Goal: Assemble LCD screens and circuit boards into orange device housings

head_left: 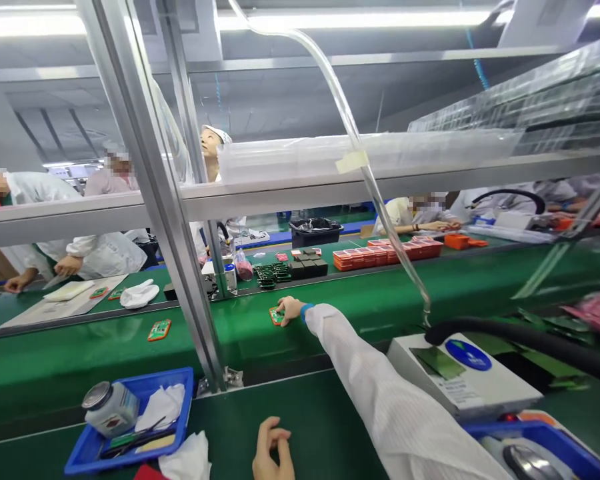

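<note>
My right hand (pixel 291 309), at the end of an outstretched white sleeve with a blue wristband, is over the green conveyor belt (pixel 250 343). Its fingers are closed on the right side of a green circuit board (pixel 275 317) with an orange frame, partly covered by the hand. Another orange-framed circuit board (pixel 159 330) lies on the belt farther left. At the bottom middle, my left hand (pixel 274 452) is above the dark green worktop (pixel 325 413). Its fingers are loosely bent and apart, with nothing visible in them.
A metal post (pixel 165 193) rises between the hands and a blue tray (pixel 187 400) holding a jar and cloths. At right stands a white machine (pixel 460 380) with a black hose. Stacked orange frames (pixel 387 255) line the belt's far side. Co-workers sit beyond.
</note>
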### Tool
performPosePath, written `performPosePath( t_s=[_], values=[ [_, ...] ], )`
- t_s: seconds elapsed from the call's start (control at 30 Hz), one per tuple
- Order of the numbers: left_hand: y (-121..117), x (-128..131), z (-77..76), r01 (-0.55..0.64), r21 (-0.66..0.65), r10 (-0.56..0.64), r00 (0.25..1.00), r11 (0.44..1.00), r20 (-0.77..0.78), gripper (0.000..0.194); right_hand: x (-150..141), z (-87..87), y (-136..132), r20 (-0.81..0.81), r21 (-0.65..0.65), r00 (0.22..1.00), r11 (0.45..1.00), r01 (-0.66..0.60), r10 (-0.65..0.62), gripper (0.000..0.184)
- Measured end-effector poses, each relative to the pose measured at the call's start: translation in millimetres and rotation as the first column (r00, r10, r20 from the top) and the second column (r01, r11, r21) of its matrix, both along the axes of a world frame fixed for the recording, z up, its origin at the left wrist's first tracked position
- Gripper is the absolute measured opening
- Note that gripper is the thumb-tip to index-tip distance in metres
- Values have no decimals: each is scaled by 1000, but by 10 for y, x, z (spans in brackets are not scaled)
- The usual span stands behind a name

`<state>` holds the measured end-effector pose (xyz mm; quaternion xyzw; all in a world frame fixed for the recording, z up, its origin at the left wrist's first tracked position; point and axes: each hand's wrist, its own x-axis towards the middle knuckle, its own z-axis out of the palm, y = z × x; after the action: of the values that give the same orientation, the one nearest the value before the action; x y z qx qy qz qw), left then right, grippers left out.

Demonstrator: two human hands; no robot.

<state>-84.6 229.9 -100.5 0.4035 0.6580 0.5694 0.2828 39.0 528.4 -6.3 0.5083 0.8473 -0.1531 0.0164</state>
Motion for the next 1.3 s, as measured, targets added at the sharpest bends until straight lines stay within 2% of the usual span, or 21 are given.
performPosePath(
  t_s=[0.1,0.2,0.33,0.43,0.53,0.6,0.7,0.77,0.83,0.9,1.0,1.1,1.23,1.3],
  values=[
    [4,-78,60,88,18,-88,996,996,-17,28,-45,178,-170,-34,-4,998,998,60,-60,34],
    [13,-128,136,164,16,-163,986,986,-28,27,-102,427,-391,-64,-14,994,996,84,-85,36],
    [42,-141,173,254,-3,-253,967,967,-25,24,-146,771,-736,-109,-56,994,998,25,-31,34],
    [54,-147,167,330,-15,-330,944,944,3,26,-91,982,-1179,-146,-90,988,994,-55,42,34],
    [49,-164,164,399,-4,-399,915,917,56,26,50,1038,-1897,-192,-107,978,988,-108,86,37],
    [34,-179,164,434,9,-433,896,901,96,26,173,932,-2483,-233,-114,969,987,-115,86,43],
    [-5,-200,168,476,21,-474,870,879,135,26,351,573,-3319,-319,-133,947,989,-66,21,63],
    [-33,-204,177,495,21,-493,859,869,140,26,432,263,-3724,-389,-132,919,991,10,-61,72],
    [-56,-193,189,511,15,-509,851,859,128,26,467,-35,-3953,-464,-107,879,992,70,-112,77],
    [-71,-169,200,531,5,-529,843,847,100,26,470,-268,-4026,-525,-75,842,992,98,-123,81],
    [-89,-122,208,560,-8,-560,828,828,44,25,473,-456,-3969,-574,-11,813,993,116,-101,82],
    [-98,-88,213,585,-13,-585,811,811,-12,24,516,-501,-3874,-589,41,805,992,122,-75,75],
    [-78,-76,225,603,-5,-602,796,798,-61,22,586,-484,-3767,-562,70,826,992,105,-48,55],
    [-64,-74,228,602,9,-600,797,798,-71,27,612,-470,-3710,-536,88,844,993,83,-23,55]
  ],
)
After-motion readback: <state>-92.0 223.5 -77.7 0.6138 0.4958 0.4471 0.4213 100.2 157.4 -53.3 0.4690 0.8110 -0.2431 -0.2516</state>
